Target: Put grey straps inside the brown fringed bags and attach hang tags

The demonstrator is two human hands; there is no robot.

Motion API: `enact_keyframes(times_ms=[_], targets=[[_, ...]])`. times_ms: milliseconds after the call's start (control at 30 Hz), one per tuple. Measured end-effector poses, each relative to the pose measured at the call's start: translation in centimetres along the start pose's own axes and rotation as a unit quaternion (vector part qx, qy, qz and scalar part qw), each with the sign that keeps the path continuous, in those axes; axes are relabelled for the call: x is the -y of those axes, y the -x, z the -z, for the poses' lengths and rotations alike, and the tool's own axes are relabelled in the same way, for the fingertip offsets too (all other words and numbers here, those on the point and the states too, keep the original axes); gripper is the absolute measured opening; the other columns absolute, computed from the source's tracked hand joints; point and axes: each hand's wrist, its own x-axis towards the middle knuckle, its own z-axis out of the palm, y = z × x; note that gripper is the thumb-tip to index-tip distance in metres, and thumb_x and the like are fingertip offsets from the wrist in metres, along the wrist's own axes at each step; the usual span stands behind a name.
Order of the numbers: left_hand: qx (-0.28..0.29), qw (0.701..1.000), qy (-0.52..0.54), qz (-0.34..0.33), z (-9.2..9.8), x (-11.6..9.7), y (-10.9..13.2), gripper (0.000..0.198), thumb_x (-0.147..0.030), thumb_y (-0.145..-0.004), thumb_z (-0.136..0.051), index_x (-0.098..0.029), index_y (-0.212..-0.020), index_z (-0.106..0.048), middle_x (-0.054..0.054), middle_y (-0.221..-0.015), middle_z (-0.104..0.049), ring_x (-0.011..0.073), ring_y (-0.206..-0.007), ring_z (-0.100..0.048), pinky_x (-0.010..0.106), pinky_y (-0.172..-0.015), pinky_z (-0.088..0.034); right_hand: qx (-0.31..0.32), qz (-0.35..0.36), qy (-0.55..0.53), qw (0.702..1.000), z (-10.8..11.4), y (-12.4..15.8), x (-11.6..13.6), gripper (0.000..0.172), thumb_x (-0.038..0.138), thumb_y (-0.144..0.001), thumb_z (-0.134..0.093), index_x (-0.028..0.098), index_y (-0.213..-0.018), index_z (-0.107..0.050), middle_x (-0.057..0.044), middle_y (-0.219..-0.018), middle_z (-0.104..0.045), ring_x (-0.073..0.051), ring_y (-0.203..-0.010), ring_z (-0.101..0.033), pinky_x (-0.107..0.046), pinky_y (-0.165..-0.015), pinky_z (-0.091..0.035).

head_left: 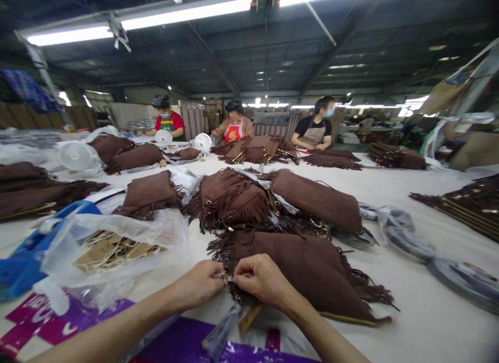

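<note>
A brown suede bag with fringe lies on the white table right in front of me. My left hand and my right hand meet at its near left corner. Both are closed in a pinch on small metal hardware at that corner, where a thin strip and a tan tag hang down. What exactly the fingertips hold is too small to make out.
Several more brown fringed bags are piled behind. A clear plastic bag of tan tags and a blue bag lie at left, purple sheets near me, bundled clear wrap at right. Three people sit across the table by small white fans.
</note>
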Motion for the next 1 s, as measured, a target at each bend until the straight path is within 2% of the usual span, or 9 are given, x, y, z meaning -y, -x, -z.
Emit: enact_keyframes(times_ms=[233, 433, 533, 733, 867, 1000], targets=[[-0.024, 0.998, -0.040, -0.030, 0.3, -0.2, 0.1, 0.011, -0.028, -0.063, -0.041, -0.019, -0.063, -0.047, -0.004, -0.062, -0.040, 0.0153, -0.065, -0.041, 0.026, -0.058, -0.029, 0.027, 0.016, 0.106, 0.994, 0.9, -0.9, 1.7, 0.019, 0.018, -0.071, -0.061, 0.024, -0.074, -0.078, -0.001, -0.067, -0.074, -0.016, -0.062, -0.062, -0.023, -0.058, -0.036], [-0.050, 0.996, -0.067, -0.044, 0.4, -0.2, 0.2, 0.008, -0.023, -0.062, -0.041, -0.019, -0.064, -0.048, -0.002, -0.067, -0.047, 0.0173, -0.071, -0.046, 0.026, -0.063, -0.034, 0.046, 0.026, 0.160, 0.986, 1.3, -1.8, 2.7, 0.020, 0.017, -0.071, -0.061, 0.024, -0.078, -0.079, -0.004, -0.072, -0.075, -0.019, -0.069, -0.065, -0.024, -0.058, -0.036], [-0.059, 0.995, -0.073, -0.042, 0.4, -0.2, 0.3, 0.007, -0.024, -0.065, -0.041, -0.020, -0.063, -0.047, -0.002, -0.067, -0.048, 0.0173, -0.071, -0.046, 0.025, -0.063, -0.034, 0.053, 0.034, 0.152, 0.986, 1.4, -2.1, 2.6, 0.019, 0.017, -0.070, -0.063, 0.023, -0.077, -0.079, -0.002, -0.068, -0.073, -0.018, -0.067, -0.063, -0.023, -0.057, -0.036], [-0.056, 0.996, -0.059, -0.042, 0.7, 0.4, 0.1, 0.010, -0.026, -0.068, -0.042, -0.019, -0.067, -0.049, -0.002, -0.069, -0.049, 0.0179, -0.072, -0.047, 0.026, -0.064, -0.034, 0.108, 0.052, 0.018, 0.993, 2.1, -2.6, 1.3, 0.017, 0.014, -0.070, -0.061, 0.018, -0.073, -0.078, 0.004, -0.056, -0.063, -0.012, -0.059, -0.056, -0.018, -0.052, -0.035], [-0.055, 0.996, -0.064, -0.026, 0.6, 0.6, -0.1, 0.010, -0.026, -0.068, -0.042, -0.019, -0.067, -0.050, -0.001, -0.069, -0.050, 0.0183, -0.073, -0.047, 0.026, -0.064, -0.035, 0.115, 0.051, 0.016, 0.992, 2.0, -2.9, 0.7, 0.020, 0.015, -0.071, -0.059, 0.019, -0.075, -0.079, 0.004, -0.059, -0.065, -0.012, -0.061, -0.056, -0.017, -0.055, -0.037], [-0.044, 0.997, -0.049, -0.039, 0.6, 0.6, -0.1, 0.011, -0.026, -0.065, -0.042, -0.020, -0.068, -0.050, -0.001, -0.072, -0.052, 0.0191, -0.076, -0.049, 0.027, -0.067, -0.037, 0.129, 0.050, 0.031, 0.990, 2.0, -3.2, 0.8, 0.018, 0.015, -0.070, -0.062, 0.020, -0.073, -0.078, 0.004, -0.056, -0.064, -0.012, -0.060, -0.055, -0.018, -0.054, -0.036]])
